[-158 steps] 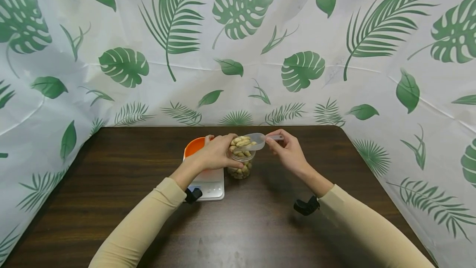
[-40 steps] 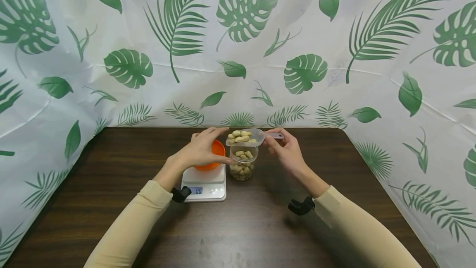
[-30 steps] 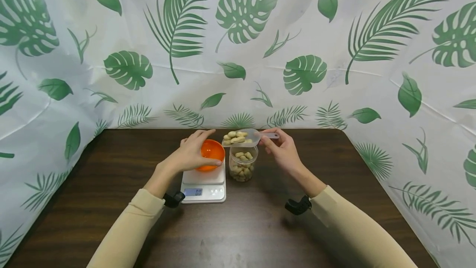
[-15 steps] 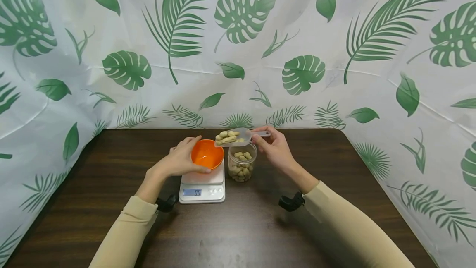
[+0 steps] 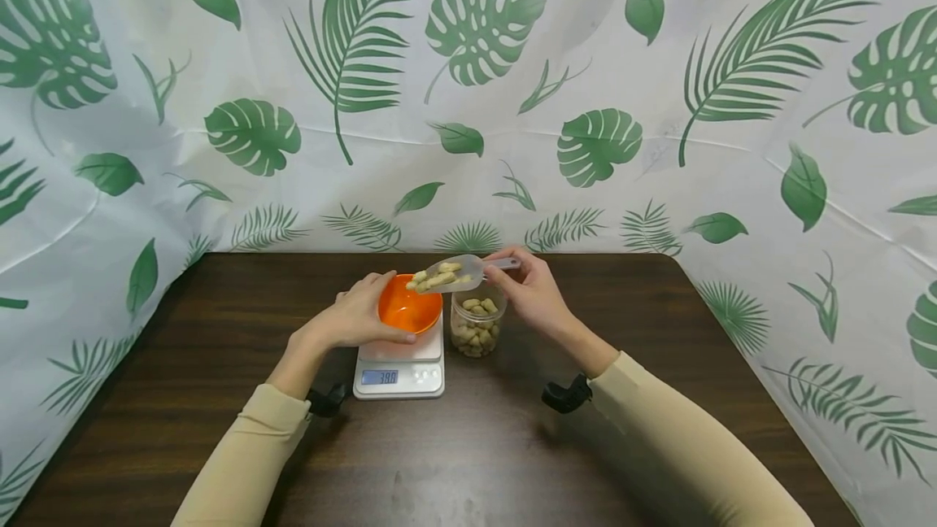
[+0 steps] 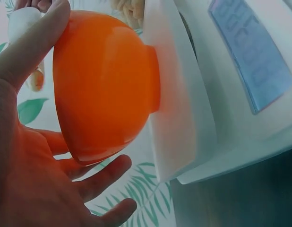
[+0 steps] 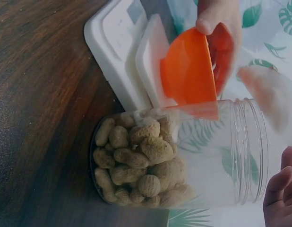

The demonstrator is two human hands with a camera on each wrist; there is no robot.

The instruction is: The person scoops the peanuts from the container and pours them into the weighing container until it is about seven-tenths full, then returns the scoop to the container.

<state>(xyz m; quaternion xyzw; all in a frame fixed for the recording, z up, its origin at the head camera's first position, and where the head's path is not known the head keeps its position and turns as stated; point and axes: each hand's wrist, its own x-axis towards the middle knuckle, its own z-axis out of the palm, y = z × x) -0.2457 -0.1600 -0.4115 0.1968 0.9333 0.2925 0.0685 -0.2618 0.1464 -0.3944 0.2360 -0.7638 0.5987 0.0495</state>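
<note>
My left hand (image 5: 355,317) holds an orange bowl (image 5: 408,313) by its side, thumb at the near rim and fingers round the far side. The bowl's foot rests on the white platform of a digital kitchen scale (image 5: 423,381); seen from the left wrist, the bowl (image 6: 106,85) shows its outer wall. My right hand (image 5: 538,295) pinches the handle of a clear plastic scoop (image 5: 472,269). Several peanuts (image 5: 437,277) lie in the scoop, whose lip tilts down over the bowl's right rim. Under the scoop stands an open clear jar (image 5: 477,332), partly filled with peanuts (image 7: 141,161).
The dark wooden table (image 5: 468,454) carries the scale and, just right of it, the jar. A white leaf-print cloth (image 5: 505,185) hangs behind the table's back edge. Black straps sit at both wrists.
The loaded scoop has moved left from above the jar to the bowl and now tips downward. My left hand has left the jar for the bowl. The scale display went from 0.0 to a higher number.
</note>
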